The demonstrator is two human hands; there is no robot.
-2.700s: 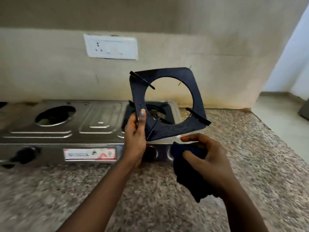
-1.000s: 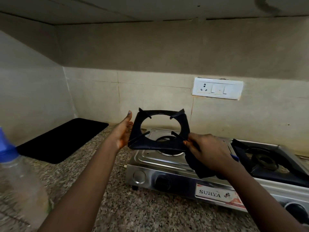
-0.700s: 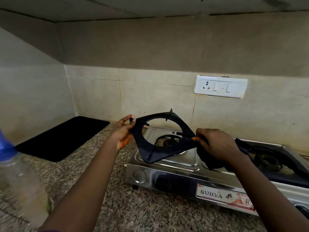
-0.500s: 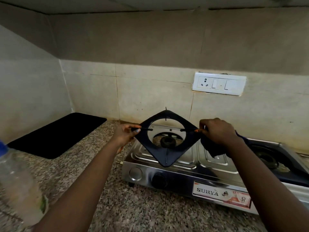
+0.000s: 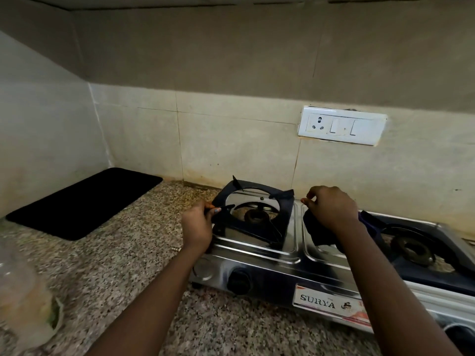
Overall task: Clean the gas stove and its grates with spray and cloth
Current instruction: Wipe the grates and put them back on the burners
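lowered since half a second ago: grate (image 5: pixel 253 217) now down over the left burner of the stove (image 5: pixel 295 255), no longer held up tilted. pinched at its 9 o'clock corner by left hand (image 5: pixel 198 228); let go by right hand (image 5: pixel 327 209), just off at 3 o'clock, fingers curled round dark cloth (image 5: pixel 317 233). near edge possibly not seated; hard to tell. bottle (image 5: pixel 24 301) at 8 o'clock blurred, cut off.
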